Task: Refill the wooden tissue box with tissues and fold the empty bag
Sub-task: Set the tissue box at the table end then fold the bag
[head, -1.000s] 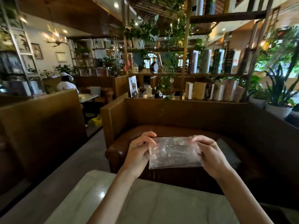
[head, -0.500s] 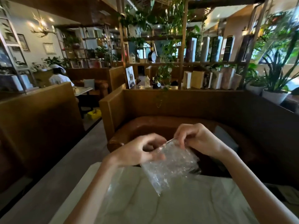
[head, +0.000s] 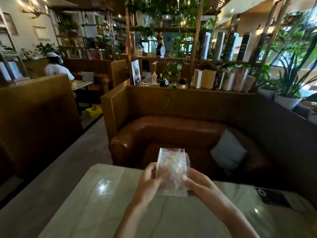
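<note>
A clear, crinkled plastic bag (head: 172, 167), folded into a narrow upright packet, is held above the far edge of the pale marble table (head: 96, 203). My left hand (head: 151, 181) grips its left side with the fingers curled around the edge. Pinching the lower right side is my right hand (head: 197, 186), thumb on the front. The bag looks empty. No wooden tissue box shows in this view.
A brown leather sofa (head: 154, 133) with a grey cushion (head: 229, 150) faces the table. A dark card (head: 272, 196) lies on the table at the right. Wooden booth walls, shelves with books and plants stand behind. A person in white (head: 56, 69) sits far left.
The bag went from a wide flat sheet held by its sides to a narrower upright packet. Both hands have come closer together and lower, near the table's far edge.
</note>
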Motion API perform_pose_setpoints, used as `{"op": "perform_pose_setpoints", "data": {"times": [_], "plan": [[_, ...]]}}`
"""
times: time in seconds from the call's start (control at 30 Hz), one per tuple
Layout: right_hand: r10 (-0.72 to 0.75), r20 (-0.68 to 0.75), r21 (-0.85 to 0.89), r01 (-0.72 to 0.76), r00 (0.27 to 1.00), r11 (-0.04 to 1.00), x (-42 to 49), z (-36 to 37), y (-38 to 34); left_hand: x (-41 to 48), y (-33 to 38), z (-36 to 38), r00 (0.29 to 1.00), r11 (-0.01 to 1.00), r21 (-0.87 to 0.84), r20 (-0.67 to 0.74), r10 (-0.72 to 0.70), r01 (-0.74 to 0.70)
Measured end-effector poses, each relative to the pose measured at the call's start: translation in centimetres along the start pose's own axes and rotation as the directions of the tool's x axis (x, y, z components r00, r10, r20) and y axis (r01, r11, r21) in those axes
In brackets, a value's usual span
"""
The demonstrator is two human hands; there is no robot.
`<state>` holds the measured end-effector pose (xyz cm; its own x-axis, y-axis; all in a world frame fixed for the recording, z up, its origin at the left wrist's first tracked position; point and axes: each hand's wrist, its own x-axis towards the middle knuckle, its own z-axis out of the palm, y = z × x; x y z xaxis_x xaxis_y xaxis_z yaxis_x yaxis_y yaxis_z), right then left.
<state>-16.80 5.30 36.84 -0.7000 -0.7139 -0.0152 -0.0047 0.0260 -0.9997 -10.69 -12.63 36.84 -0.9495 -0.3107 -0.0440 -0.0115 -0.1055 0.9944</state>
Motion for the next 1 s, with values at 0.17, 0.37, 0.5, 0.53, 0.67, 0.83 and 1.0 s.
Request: {"op": "perform_pose_setpoints", "data": {"times": [0.17,0.37,0.5,0.53,0.67,0.83,1.0], "plan": [[0.089,-0.06,0.105,-0.082,0.994,0.991,0.0,-2.4,1.3,0.2,-2.2,0.5,0.997,0.998,-0.051,0.059,-0.045,0.048],[0.244,0.157,0.068,-0.257,0.957,0.964,1.3,-5.5,2.2,-0.5,-3.2,0.9,0.996,0.995,-0.035,0.013,-0.088,0.089],[0.294,0.205,-0.004,-0.3,0.934,0.954,1.8,-6.1,3.1,-0.9,-3.8,1.7,0.991,0.994,0.025,-0.084,-0.102,0.104],[0.295,0.202,0.004,-0.302,0.934,0.953,1.9,-6.2,3.4,-1.0,-3.9,1.9,0.99,0.992,0.05,-0.089,-0.107,0.112],[0.304,0.222,0.046,-0.322,0.926,0.946,2.1,-7.0,4.9,-1.7,-5.5,2.1,0.981,0.983,0.064,-0.107,-0.165,0.172],[0.3,0.257,0.13,-0.34,0.919,0.931,1.5,-8.8,7.1,-1.9,-8.3,3.5,0.966,0.968,-0.084,-0.084,-0.243,0.236],[0.15,0.204,0.172,-0.186,0.967,0.967,-0.1,-9.5,8.4,-1.9,-9.9,5.1,0.972,0.962,-0.191,-0.095,-0.215,0.194]]}}
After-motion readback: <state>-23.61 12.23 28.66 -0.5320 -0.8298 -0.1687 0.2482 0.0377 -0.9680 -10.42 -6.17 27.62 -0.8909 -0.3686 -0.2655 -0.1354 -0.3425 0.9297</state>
